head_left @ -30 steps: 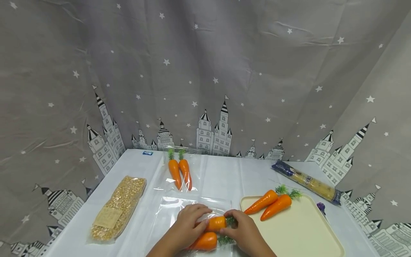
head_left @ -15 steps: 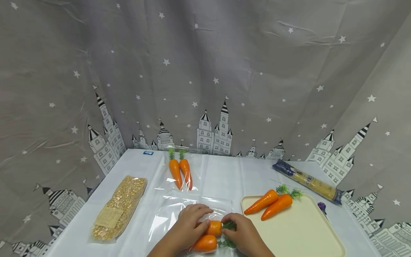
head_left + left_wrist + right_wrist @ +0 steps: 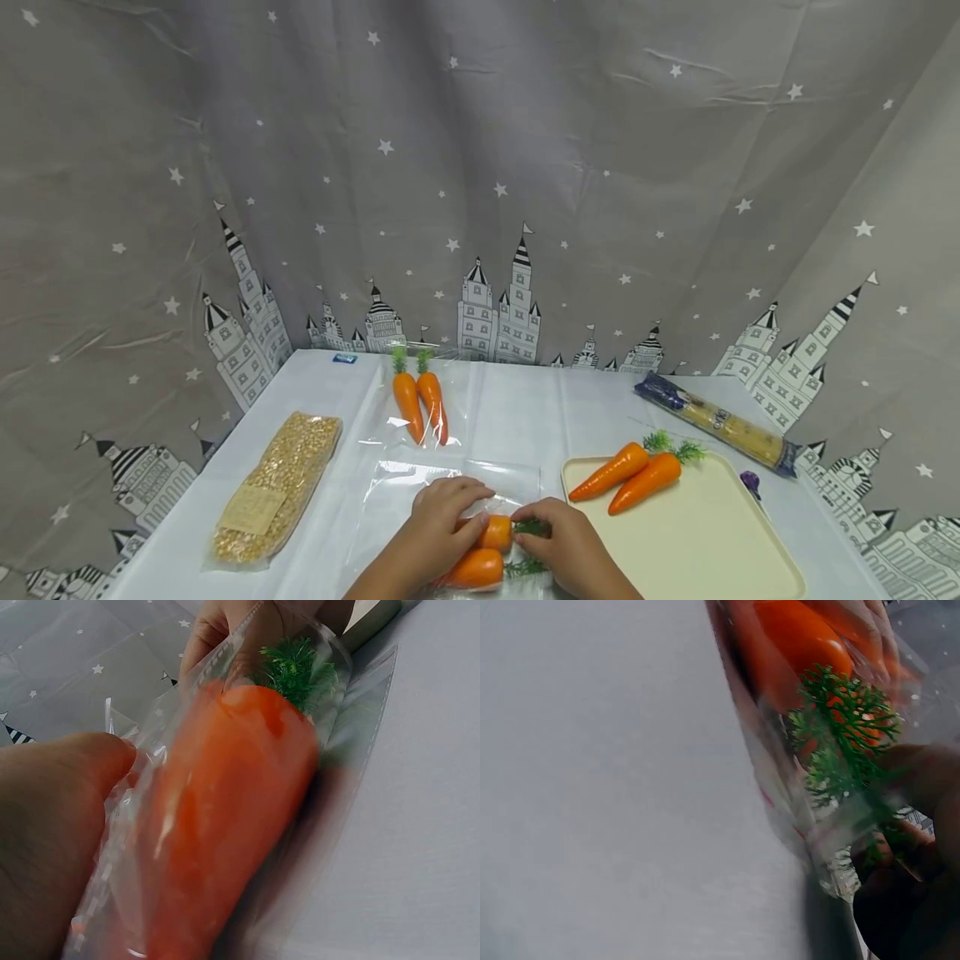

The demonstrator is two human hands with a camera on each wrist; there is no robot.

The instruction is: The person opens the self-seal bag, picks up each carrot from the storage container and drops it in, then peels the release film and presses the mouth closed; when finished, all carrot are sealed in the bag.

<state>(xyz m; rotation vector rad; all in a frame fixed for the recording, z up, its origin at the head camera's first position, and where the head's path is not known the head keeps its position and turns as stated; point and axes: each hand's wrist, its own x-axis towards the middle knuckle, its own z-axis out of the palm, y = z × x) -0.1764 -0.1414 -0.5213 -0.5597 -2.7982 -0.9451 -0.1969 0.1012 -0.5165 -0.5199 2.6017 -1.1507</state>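
Note:
Two toy carrots, a far one (image 3: 497, 533) and a near one (image 3: 480, 569), lie side by side at a clear plastic bag (image 3: 390, 492) at the table's front. My left hand (image 3: 446, 517) holds the bag over the far carrot, its thumb lying between the two. From the right, my right hand (image 3: 558, 537) pinches the far carrot at its leafy end, where green leaves (image 3: 532, 527) show behind the fingers. In the left wrist view the near carrot (image 3: 232, 787) is seen through the plastic. Leaves (image 3: 847, 727) spread beside the right fingers in the right wrist view. The carrots' tips are hidden.
Two more carrots (image 3: 626, 479) lie on a cream tray (image 3: 705, 550) at right. Behind the bag, another clear bag holds two carrots (image 3: 420, 408). A corn kernel pack (image 3: 277, 483) sits left, a pasta pack (image 3: 720, 423) back right. A patterned grey curtain (image 3: 480, 167) hangs behind.
The far carrot has slid a little to the left under the left hand. My right hand has followed it left, its fingertips now at the leafy end. The left hand has barely moved.

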